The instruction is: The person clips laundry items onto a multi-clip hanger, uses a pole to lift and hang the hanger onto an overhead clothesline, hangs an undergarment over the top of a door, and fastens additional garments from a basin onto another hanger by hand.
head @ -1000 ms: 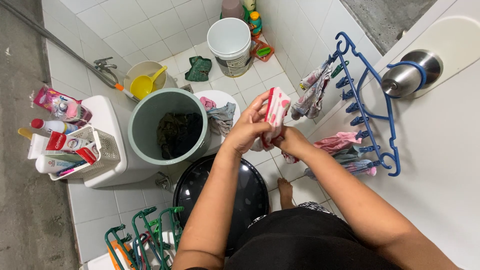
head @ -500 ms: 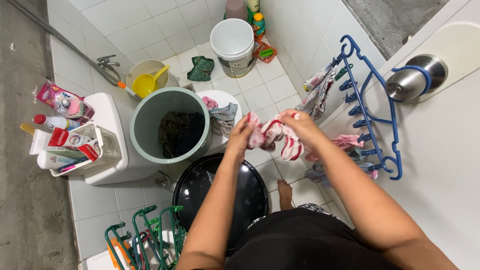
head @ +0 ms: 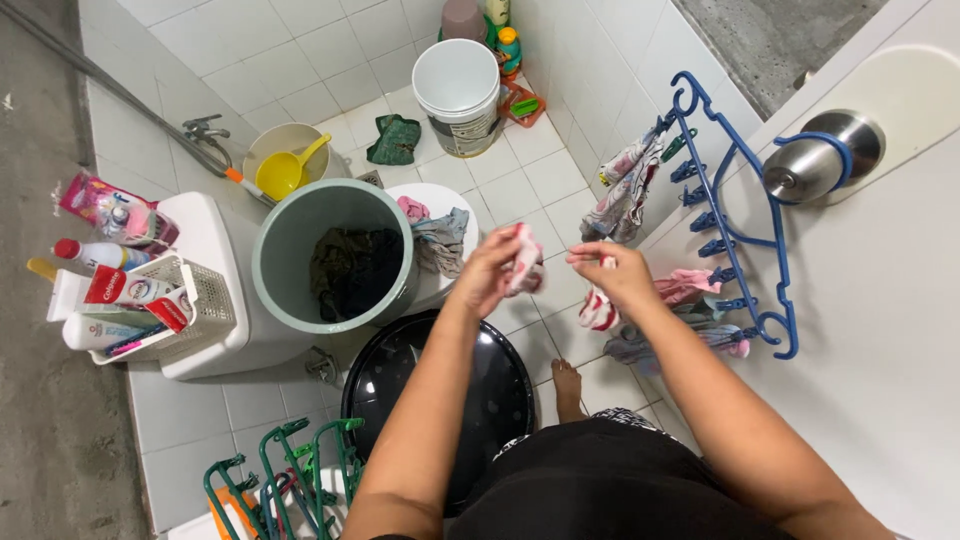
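My left hand [head: 490, 268] is shut on a small white and pink sock [head: 526, 262], held up over the tiled floor. My right hand [head: 612, 270] pinches a second matching pink and white sock [head: 598, 309] that dangles below it. The two hands are a short way apart, just left of the blue clip hanger [head: 735, 205] that hangs from a steel door knob [head: 815, 160]. Small garments [head: 625, 180] are pegged on the hanger.
A grey-green bucket [head: 290, 300] holding dark clothes stands on a white stool at the left. A black round lid [head: 440, 390] lies below my arms. A white bucket [head: 458, 80], a yellow scoop [head: 285, 170], a basket of toiletries [head: 195, 300] and green hangers [head: 290, 470] stand around.
The bundled socks have been pulled apart into two. My hands have separated, the right one moving right and down with one sock, the left keeping the other.
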